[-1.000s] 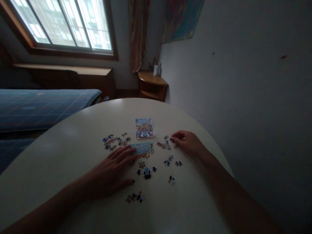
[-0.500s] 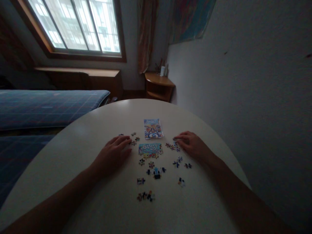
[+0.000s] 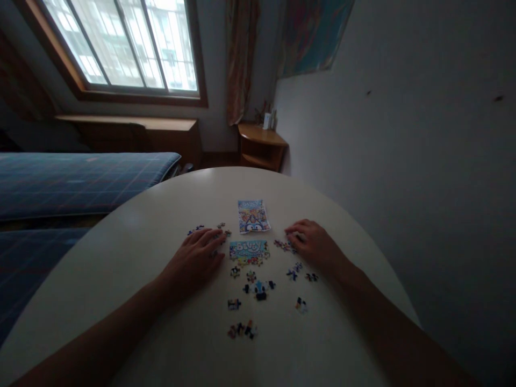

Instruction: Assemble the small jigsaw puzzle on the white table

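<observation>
My left hand (image 3: 199,255) lies palm down with its fingers stretched over loose puzzle pieces (image 3: 195,229) on the left; some pieces are partly hidden beneath it. On the right, the fingers of my right hand (image 3: 310,242) curl down with tips drawn together at a puzzle piece, which they mostly cover. Beside them lies a small joined cluster of pieces (image 3: 282,245). Between my hands is a joined blue puzzle section (image 3: 249,249) with lettering and a ragged lower edge. A part-built piece group with a blue character (image 3: 260,289) sits nearer me.
A printed picture sheet (image 3: 253,217) lies beyond the puzzle on the round white table (image 3: 161,201). More pieces are scattered nearer me, including a joined strip (image 3: 242,329) and a pair (image 3: 301,305). A bed (image 3: 80,177) stands left, a wall (image 3: 387,161) right.
My left hand has slid slightly right, uncovering pieces at its left and covering others. My right hand's fingers have curled in over the piece they were touching. The view has tilted slightly.
</observation>
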{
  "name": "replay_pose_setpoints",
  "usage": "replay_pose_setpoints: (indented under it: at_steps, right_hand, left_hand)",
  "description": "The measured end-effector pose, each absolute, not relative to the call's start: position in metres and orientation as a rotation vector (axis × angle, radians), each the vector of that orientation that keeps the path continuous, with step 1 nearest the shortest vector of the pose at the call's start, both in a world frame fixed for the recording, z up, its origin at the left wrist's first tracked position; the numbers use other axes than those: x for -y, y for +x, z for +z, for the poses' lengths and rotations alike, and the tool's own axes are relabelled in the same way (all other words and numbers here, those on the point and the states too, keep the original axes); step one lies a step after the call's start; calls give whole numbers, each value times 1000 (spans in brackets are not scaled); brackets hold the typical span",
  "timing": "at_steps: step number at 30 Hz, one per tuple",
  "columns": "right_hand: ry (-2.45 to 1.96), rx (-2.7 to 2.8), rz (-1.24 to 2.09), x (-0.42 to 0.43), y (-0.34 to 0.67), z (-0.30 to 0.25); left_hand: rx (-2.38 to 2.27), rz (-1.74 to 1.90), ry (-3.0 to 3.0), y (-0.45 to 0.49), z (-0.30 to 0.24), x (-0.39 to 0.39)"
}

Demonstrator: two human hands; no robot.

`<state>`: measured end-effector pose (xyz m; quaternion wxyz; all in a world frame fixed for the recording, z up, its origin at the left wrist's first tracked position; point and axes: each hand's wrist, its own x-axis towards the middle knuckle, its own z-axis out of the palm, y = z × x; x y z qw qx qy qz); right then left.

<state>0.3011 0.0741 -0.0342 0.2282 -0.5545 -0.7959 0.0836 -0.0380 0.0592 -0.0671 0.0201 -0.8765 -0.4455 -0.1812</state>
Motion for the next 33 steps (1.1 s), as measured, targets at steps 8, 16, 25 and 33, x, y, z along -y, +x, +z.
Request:
replay_pose_setpoints:
  at_steps: [8, 16, 25, 33]
  right_hand:
    - [-1536, 2167, 236, -70, 297, -32]
    - [-1509, 2176, 236, -68, 295, -33]
    - [-1491, 2186, 257, -67, 295, -33]
    - [-1465, 2200, 275, -69, 296, -34]
  left_hand:
    - [1307, -593, -2759, -36, -61, -57]
    - [1284, -640, -2789, -37, -61, -58]
    - [1358, -659, -2711, -38, -55, -56]
    - [1446, -675, -2606, -41, -53, -57]
